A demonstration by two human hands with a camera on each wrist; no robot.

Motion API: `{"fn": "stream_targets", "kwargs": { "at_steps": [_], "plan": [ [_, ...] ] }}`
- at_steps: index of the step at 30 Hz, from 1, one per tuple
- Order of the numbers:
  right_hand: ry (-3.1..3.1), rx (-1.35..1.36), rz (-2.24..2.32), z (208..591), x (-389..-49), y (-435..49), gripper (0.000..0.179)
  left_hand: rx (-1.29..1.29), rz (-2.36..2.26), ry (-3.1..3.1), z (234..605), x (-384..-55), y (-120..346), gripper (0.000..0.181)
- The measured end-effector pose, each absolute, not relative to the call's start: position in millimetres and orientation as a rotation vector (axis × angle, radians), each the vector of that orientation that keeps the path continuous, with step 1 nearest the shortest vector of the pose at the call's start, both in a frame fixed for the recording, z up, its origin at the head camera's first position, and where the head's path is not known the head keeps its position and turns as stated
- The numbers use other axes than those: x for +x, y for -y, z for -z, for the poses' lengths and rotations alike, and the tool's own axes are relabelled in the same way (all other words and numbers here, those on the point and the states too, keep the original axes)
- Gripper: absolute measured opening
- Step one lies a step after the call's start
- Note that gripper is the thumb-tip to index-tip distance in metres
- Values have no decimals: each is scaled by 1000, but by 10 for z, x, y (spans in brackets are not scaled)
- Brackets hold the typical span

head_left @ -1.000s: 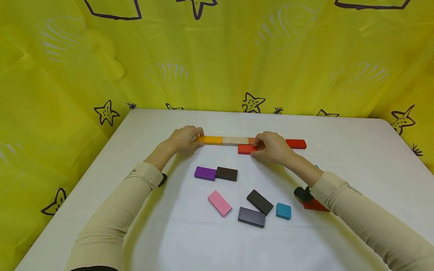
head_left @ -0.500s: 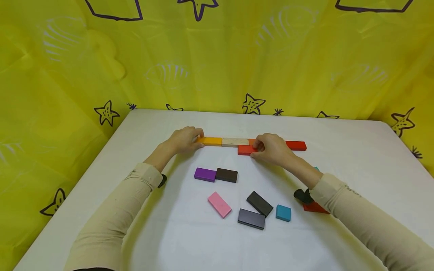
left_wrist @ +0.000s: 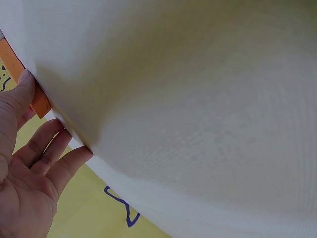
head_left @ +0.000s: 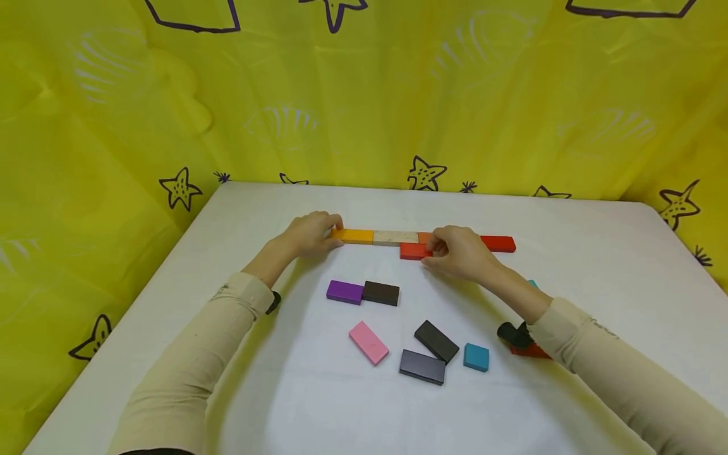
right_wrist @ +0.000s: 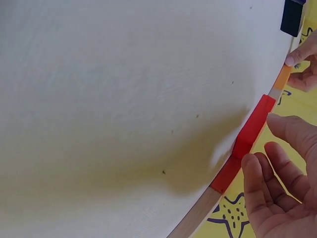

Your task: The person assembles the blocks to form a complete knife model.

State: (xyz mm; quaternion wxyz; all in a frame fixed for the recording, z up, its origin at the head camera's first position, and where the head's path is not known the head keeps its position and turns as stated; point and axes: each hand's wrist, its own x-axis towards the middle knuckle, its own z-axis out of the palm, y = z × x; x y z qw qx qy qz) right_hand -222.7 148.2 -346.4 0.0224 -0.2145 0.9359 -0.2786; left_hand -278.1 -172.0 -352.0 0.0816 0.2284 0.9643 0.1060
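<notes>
A row of flat blocks runs across the back of the white table. My left hand (head_left: pixel 311 232) is at the row's left end, thumb and forefinger pinching the yellow-orange block (head_left: pixel 357 237), its other fingertips on the tabletop. Beside that block comes a pale wood block (head_left: pixel 395 237), then an orange one (head_left: pixel 424 237) partly behind my right hand (head_left: pixel 461 251). Just in front of the row lies a red block (head_left: pixel 412 251); my right thumb and forefinger hold its right end, which they hide. Another red block (head_left: pixel 498 244) shows at the row's right end.
Nearer the front lie a purple block (head_left: pixel 344 292), a dark brown block (head_left: pixel 381 293), a pink block (head_left: pixel 368 343), a black block (head_left: pixel 436 341), a grey block (head_left: pixel 423 366) and a small blue block (head_left: pixel 476 357). A red piece (head_left: pixel 531 351) is partly under my right wrist. Yellow cloth (head_left: pixel 364 95) hangs behind.
My right wrist and cuff have shifted slightly right and toward me, while the right fingers stay at the red block. The left hand and the blocks hold their places.
</notes>
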Motion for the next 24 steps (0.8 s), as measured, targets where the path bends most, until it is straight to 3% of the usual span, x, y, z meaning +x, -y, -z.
{"fn": "stream_targets", "kwargs": {
  "at_steps": [24],
  "plan": [
    [-2476, -1000, 1045, 3478, -1955, -1221, 29, 672, -308, -2882, 3523, -2796, 1711, 33]
  ]
}}
